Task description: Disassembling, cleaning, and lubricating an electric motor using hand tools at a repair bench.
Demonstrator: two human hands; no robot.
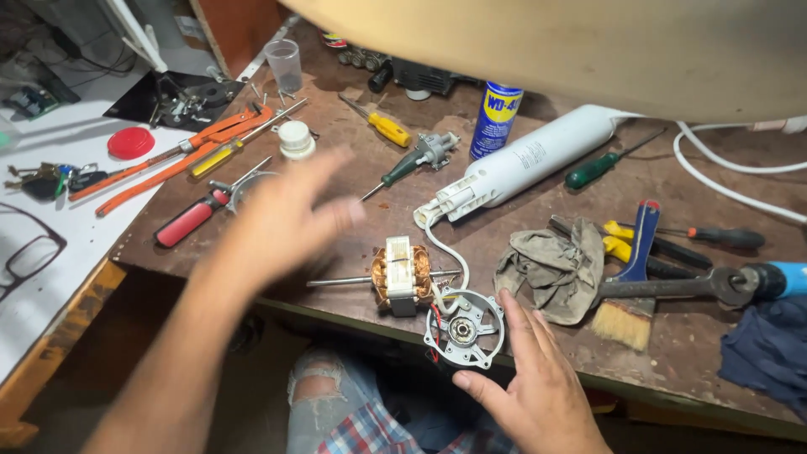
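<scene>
right hand (528, 382): open, fingers spread, holding nothing. Thumb side and index finger touch the edge of the round grey motor end cap (463, 329), which lies flat at the front edge of the workbench (538, 252).
left hand (282, 220): blurred. We read it as open, fingers extended, nothing gripped, raised above the bench and not touching anything.
motor core (402, 275): copper windings on a thin steel shaft, lying on its side just right of our left hand and just up-left of our right. A white wire runs from it toward the end cap; red and black leads show at the cap's left rim.
rag (551, 265): crumpled grey cloth, just above the right hand's fingertips, apart from them.
paint brush (632, 290): blue handle, pale bristles, right of the right hand, lying across a heavy wrench (672, 287).
white cylinder (538, 160): long plastic cartridge, well beyond the right hand, angled up-right.
spray can (496, 119): blue and yellow, upright, far side of the bench.
red-handled screwdriver (192, 220): just left of the left hand.
orange pliers (181, 155): further up-left of the left hand, next to a yellow-handled screwdriver (214, 158).
green-handled screwdriver (399, 172): just beyond the left hand's fingertips.
glasses (25, 252): far left, on the white surface.
</scene>
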